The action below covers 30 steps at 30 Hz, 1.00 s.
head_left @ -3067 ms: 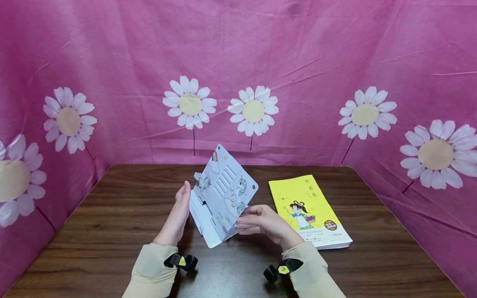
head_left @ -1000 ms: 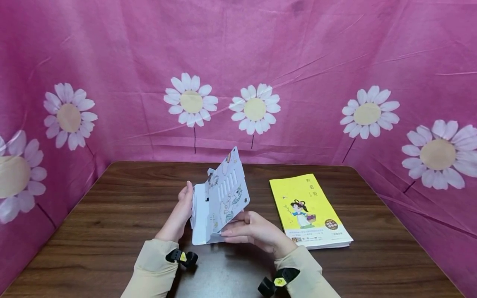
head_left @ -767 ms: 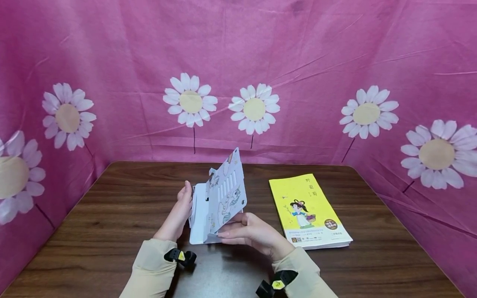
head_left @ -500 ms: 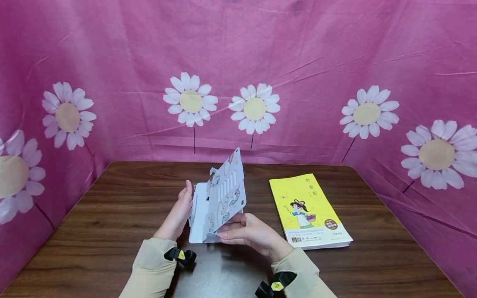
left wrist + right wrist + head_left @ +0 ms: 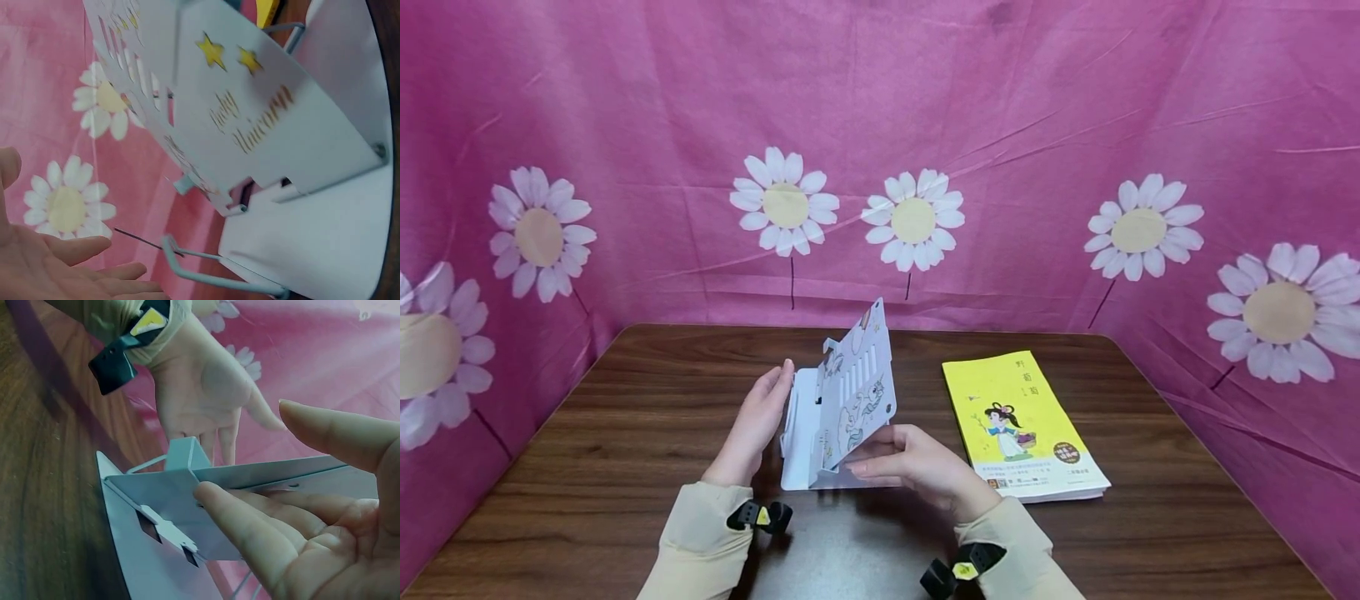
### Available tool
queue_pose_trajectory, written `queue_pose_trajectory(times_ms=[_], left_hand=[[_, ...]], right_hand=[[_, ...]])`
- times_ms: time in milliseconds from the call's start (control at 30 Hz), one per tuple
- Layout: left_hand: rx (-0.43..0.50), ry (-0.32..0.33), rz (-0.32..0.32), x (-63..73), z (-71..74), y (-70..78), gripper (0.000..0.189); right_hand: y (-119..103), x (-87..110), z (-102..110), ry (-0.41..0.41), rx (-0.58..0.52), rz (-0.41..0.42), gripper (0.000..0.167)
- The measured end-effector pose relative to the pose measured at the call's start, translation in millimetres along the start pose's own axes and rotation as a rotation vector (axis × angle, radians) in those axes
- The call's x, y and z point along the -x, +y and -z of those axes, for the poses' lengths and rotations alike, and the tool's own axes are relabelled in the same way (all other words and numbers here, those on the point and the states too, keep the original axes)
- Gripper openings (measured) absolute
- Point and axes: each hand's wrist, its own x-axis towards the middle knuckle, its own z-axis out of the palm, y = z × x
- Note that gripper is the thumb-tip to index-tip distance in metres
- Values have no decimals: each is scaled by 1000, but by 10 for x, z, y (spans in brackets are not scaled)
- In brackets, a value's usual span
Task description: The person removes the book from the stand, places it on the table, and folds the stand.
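A white folding book stand [image 5: 853,400] with unicorn drawings and slots stands on the table, its panel raised at a slant above the flat base [image 5: 801,450]. My left hand [image 5: 752,425] is beside the base's left edge. Seen in the left wrist view, its fingers [image 5: 69,250] are straight and apart from the stand's wire loop [image 5: 219,278]. My right hand [image 5: 925,467] is at the panel's lower right. In the right wrist view its extended fingers [image 5: 250,531] touch the back of the panel, while the thumb stands away from it. The panel partly hides these fingertips.
A yellow book [image 5: 1022,425] with a cartoon girl on its cover lies to the right of the stand, close to my right hand. The brown wooden table [image 5: 647,417] ends at a pink curtain [image 5: 1015,108] printed with daisies.
Over three seconds the stand has swung round, so its panel now shows more edge-on. Most recently my left hand has drawn slightly away from the base, and my right hand has shifted slightly right.
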Motion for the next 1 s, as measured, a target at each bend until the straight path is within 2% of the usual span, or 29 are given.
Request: queue_pose_trajectory(times_ms=[367, 567, 833, 1000], left_hand=[[-54, 68, -107, 153, -176, 170, 77], [-136, 116, -191, 229, -282, 223, 68], [-203, 77, -226, 290, -420, 230, 76], [-247, 52, -284, 301, -481, 201, 81]], right_hand=[[-92, 64, 110, 109, 17, 49, 57], [-157, 96, 197, 156, 3, 82, 55], [-234, 169, 342, 184, -3, 125, 60], [-264, 191, 412, 192, -15, 153, 57]])
